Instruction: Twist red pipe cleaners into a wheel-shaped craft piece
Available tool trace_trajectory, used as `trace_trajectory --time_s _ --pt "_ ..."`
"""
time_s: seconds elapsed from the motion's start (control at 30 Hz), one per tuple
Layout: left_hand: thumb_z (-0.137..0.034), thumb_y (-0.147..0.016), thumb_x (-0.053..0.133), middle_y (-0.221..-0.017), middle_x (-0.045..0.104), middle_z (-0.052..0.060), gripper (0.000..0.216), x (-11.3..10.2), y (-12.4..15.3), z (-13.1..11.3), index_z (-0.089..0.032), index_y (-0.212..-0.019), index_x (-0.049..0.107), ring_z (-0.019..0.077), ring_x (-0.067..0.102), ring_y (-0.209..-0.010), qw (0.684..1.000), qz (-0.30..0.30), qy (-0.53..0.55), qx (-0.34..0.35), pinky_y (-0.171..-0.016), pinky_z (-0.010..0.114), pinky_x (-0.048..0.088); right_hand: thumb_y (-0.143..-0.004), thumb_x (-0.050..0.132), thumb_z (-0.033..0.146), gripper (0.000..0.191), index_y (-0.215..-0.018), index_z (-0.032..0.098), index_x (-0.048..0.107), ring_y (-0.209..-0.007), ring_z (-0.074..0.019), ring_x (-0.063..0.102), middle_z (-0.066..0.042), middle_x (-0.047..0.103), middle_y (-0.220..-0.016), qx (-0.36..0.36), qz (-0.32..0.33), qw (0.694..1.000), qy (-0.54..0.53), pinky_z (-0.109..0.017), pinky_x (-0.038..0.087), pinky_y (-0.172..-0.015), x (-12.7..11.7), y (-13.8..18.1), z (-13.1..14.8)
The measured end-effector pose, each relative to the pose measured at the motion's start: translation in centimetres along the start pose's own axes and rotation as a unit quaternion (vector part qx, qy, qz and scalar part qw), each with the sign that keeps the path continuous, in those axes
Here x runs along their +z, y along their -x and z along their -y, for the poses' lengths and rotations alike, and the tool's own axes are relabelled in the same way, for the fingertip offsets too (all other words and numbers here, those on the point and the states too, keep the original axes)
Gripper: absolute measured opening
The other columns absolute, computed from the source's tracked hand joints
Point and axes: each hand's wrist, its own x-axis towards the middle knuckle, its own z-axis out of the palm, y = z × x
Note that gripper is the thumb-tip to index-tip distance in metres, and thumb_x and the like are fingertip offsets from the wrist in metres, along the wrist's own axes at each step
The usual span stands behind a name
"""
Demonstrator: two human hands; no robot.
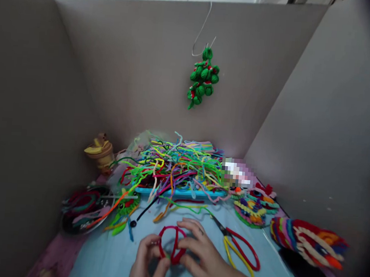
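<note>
Low in the head view, a round frame bent from red pipe cleaners (176,239) stands between my two hands, with a strand across its middle. My left hand (147,257) grips its left side and lower edge between thumb and fingers. The right side is pinched by my right hand (203,255), whose upper fingers reach over the ring. Just right of that hand lie scissors (242,250) with one red and one yellow handle. A black pipe cleaner (144,210) with a dark bead at its end points toward my left hand.
A blue tray (180,193) overflows with tangled pipe cleaners. At left stand a dark bowl (78,230) and a tan pot (105,155). Colourful pipe-cleaner figures (251,210) and a black flat object (299,271) lie at right. Green pieces (204,76) hang before the grey partition (139,66).
</note>
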Motion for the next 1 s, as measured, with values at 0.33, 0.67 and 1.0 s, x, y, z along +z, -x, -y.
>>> trace_trajectory --time_s 0.33,0.67,1.0 --pt "-0.040 -0.058 0.074 -0.058 0.054 -0.005 0.051 -0.8 -0.9 -1.8 -0.022 -0.098 0.048 0.0118 0.053 -0.056 0.996 0.038 0.058 -0.056 -0.060 0.022 0.042 -0.085 0.051 0.024 0.014 -0.090 0.022 0.064 -0.100 -0.0198 0.056 -0.008 0.061 -0.104 -0.055 -0.149 0.987 0.039 -0.035 0.044 -0.089 -4.5 -3.6 1.2" --pt "-0.044 -0.065 0.069 -0.063 0.052 -0.003 0.045 0.6 0.9 -0.4 -0.022 -0.099 0.052 0.0125 0.051 -0.059 0.994 0.064 0.081 -0.028 -0.059 0.023 0.041 -0.079 0.047 0.008 0.042 -0.116 0.023 0.058 -0.097 -0.0184 0.057 -0.005 0.065 -0.106 -0.034 -0.005 0.983 0.179 -0.030 0.042 -0.086 -3.4 -17.4 -1.7" --pt "-0.048 -0.062 0.073 -0.061 0.052 -0.003 0.050 0.4 0.7 -0.8 -0.021 -0.099 0.052 0.0110 0.050 -0.058 0.988 0.033 0.140 -0.053 -0.058 0.021 0.040 -0.085 0.048 0.028 0.025 -0.092 0.022 0.071 -0.085 -0.0203 0.063 -0.006 0.071 -0.094 0.155 -0.118 0.932 0.305 -0.026 0.044 -0.073 -8.5 -22.7 -6.8"
